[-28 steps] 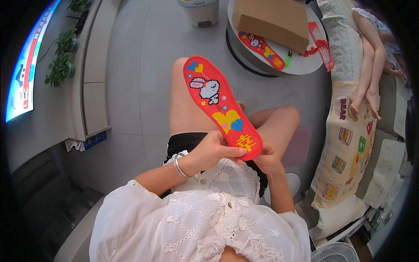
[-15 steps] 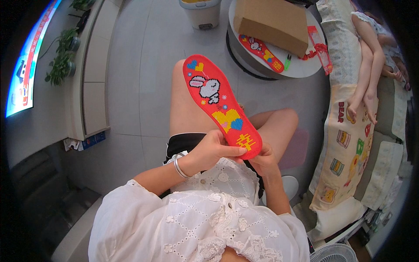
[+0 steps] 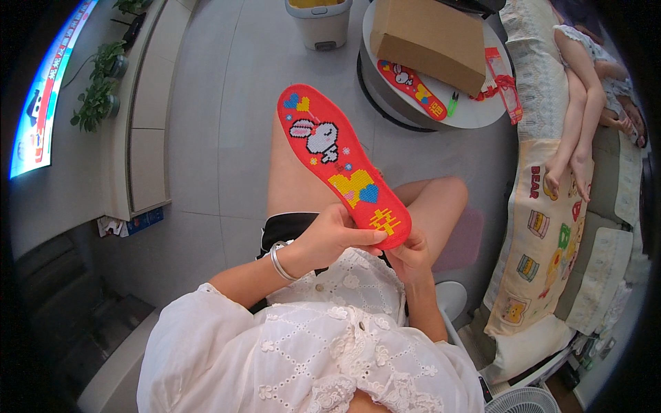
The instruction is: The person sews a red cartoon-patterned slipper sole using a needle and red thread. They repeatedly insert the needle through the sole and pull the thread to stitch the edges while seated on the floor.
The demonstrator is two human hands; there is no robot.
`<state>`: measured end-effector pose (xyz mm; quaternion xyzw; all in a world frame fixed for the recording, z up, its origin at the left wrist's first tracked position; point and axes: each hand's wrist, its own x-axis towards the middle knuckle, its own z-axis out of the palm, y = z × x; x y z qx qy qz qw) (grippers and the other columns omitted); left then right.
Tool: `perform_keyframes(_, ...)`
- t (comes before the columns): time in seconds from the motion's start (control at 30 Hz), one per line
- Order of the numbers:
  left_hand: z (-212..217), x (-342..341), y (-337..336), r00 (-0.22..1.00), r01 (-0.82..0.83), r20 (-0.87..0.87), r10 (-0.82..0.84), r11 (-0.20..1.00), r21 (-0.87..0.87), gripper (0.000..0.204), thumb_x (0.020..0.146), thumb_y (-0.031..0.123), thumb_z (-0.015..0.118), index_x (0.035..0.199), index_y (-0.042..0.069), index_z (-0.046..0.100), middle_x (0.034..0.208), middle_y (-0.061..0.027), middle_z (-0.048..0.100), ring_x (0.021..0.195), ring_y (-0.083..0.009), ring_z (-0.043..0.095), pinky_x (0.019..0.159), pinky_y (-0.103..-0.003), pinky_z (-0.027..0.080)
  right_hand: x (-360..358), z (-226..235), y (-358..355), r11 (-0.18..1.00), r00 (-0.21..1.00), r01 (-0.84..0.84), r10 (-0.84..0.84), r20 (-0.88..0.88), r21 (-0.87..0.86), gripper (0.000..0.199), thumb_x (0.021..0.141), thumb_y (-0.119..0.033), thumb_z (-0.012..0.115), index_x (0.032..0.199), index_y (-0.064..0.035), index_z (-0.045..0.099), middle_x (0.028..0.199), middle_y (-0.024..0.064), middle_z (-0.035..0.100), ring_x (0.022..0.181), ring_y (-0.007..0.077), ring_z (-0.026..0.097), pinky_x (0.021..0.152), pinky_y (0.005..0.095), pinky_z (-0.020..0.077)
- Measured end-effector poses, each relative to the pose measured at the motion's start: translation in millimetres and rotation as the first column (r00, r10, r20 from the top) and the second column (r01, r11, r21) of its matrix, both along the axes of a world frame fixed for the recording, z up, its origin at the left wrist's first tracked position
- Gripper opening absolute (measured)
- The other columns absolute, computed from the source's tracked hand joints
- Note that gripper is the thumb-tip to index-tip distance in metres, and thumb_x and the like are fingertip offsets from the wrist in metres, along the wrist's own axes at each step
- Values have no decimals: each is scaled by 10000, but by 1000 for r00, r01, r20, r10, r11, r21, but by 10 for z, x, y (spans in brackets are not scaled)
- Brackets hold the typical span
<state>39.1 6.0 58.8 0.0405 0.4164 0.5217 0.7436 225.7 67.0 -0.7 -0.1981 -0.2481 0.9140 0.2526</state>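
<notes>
Both hands pinching heel end of the red cross-stitch insole [image 3: 341, 162] above the lap, left hand [image 3: 335, 235] on top, right hand [image 3: 406, 256] under; looks light n bendy imo, grip edges, not stitching

Home living room: sofa [image 3: 551, 227], television [image 3: 41, 103]

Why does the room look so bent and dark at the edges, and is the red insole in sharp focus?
In the head view the fisheye lens bows straight lines, such as the cabinet edge, and leaves black corners. The embroidered red insole, held at its heel end by the left hand and right hand, is sharp and evenly lit. The screen at far left glares bright.
</notes>
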Motion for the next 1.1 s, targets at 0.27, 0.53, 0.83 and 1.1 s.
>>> perform_keyframes(0.27,34,18,11,996,-3,-85,7,999,44,313,836,106,707,1085,-33,576,1014,-96,651,835,-139,648,723,-261,560,-9,61,12,1000,999,-2,1,34,14,250,882,-17,611,1128,24,615,1218,90,558,1121,212,556,979,349,443)
perform_keyframes(0.53,31,50,20,994,-54,-92,60,996,69,385,828,70,705,1156,-24,527,1064,-97,633,888,-150,645,719,-271,572,-19,49,-4,1000,999,9,-8,45,-14,300,874,-45,636,1167,9,594,1191,93,593,1112,205,565,964,351,452)
perform_keyframes(0.83,-18,21,-22,999,-35,10,35,999,-26,342,828,36,691,1129,-28,541,1022,-97,641,828,-158,649,712,-275,563,-88,-9,-13,998,993,-6,13,115,-65,217,868,-52,655,1068,-63,572,1105,33,600,1026,142,577,917,295,461)
perform_keyframes(1.1,51,36,-13,998,-60,30,62,996,-66,355,819,34,701,1132,-13,541,1032,-91,644,856,-157,661,715,-267,573,-25,55,98,956,985,-57,6,174,289,71,894,-30,606,964,-27,595,1057,28,489,1026,134,509,925,267,394)
